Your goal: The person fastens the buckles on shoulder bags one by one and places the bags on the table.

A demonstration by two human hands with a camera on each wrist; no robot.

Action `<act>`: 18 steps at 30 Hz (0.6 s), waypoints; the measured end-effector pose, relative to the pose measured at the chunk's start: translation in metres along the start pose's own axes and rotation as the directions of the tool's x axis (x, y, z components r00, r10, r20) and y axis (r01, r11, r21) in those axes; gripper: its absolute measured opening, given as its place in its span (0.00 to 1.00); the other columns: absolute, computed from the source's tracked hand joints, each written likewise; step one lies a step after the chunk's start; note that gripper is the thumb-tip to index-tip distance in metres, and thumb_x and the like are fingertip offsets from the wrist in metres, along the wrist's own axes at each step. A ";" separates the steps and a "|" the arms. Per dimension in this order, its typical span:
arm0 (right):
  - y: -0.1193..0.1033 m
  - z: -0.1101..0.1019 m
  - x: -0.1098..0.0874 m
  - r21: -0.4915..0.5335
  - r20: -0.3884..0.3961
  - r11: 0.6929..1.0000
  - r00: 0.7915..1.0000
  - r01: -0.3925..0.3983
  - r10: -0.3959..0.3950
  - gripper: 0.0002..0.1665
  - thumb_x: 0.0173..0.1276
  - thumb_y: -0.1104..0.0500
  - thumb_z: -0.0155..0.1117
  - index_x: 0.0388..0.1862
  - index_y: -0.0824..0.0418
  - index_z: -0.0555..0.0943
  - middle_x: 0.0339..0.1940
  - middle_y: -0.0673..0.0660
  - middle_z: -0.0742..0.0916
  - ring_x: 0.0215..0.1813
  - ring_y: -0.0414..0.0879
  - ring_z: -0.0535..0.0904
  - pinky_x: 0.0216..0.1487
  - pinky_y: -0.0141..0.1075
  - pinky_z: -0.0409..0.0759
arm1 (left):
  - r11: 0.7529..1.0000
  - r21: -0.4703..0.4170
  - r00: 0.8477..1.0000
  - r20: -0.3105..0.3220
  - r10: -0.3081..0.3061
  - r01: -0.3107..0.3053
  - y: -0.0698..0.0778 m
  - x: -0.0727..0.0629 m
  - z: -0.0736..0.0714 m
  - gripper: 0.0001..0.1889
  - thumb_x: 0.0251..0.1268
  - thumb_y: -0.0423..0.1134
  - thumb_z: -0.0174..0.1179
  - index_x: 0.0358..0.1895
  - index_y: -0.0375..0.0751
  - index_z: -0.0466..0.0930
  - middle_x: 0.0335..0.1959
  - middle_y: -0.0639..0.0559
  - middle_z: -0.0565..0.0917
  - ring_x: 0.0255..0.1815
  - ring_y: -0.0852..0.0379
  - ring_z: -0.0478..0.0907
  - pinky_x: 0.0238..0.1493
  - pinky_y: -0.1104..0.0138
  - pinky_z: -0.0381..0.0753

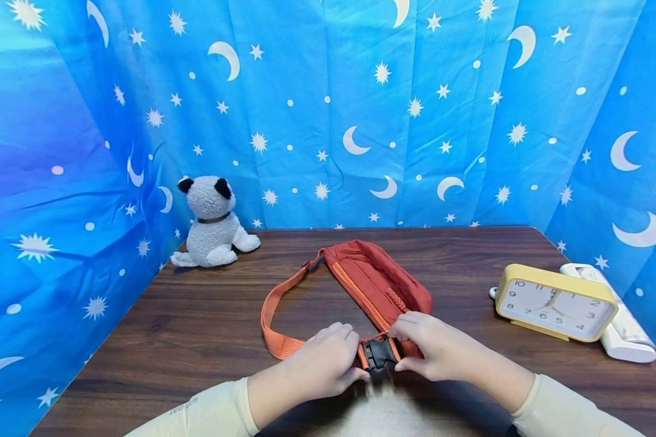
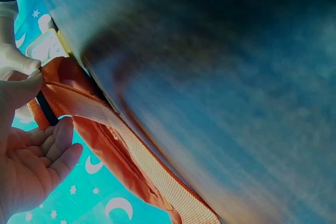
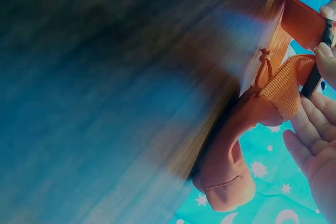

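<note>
A red waist bag with an orange zip lies on the table, its orange strap looping out to the left and round to the front. Both hands hold the strap's black side-release buckle, whose two halves appear joined. My left hand pinches the left end between thumb and fingers; the left wrist view shows its black edge there. At the right end, my right hand pinches the buckle, thumb nearest me. Webbing folds beside the black piece in the right wrist view.
A white plush dog with black ears sits at the back left of the dark wooden table. On the right stands a yellow alarm clock, with a white case behind it. Blue star-and-moon cloth surrounds the table.
</note>
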State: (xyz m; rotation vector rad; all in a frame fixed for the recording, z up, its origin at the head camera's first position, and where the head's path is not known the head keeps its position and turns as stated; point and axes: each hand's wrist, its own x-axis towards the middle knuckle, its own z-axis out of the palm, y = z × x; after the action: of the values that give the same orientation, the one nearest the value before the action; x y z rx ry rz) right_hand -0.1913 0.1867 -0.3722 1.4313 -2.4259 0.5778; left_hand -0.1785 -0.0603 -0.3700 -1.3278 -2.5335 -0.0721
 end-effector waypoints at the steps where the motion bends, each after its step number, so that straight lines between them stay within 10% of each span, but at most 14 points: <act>1: 0.000 0.000 0.000 0.001 0.003 1.000 1.000 -0.004 0.004 0.19 0.54 0.54 0.73 0.41 0.59 0.77 0.38 0.47 0.80 0.40 0.38 0.75 0.40 0.34 0.75 | 1.000 0.002 1.000 -0.002 0.000 0.000 0.000 0.000 0.000 0.19 0.57 0.54 0.64 0.35 0.41 0.74 0.28 0.58 0.70 0.29 0.62 0.66 0.31 0.70 0.68; 18: -0.001 -0.001 0.000 0.015 0.006 1.000 1.000 -0.004 0.004 0.20 0.56 0.53 0.72 0.43 0.59 0.77 0.39 0.47 0.79 0.40 0.38 0.74 0.40 0.34 0.75 | 1.000 0.001 1.000 -0.017 0.006 -0.006 -0.001 0.000 0.002 0.19 0.56 0.54 0.64 0.36 0.40 0.75 0.29 0.57 0.70 0.30 0.61 0.67 0.33 0.69 0.69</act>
State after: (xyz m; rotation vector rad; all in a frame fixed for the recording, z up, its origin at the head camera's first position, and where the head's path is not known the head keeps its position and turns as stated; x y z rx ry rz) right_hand -0.1901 0.1867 -0.3713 1.4368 -2.4348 0.5946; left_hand -0.1796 -0.0601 -0.3722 -1.3290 -2.5143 -0.0804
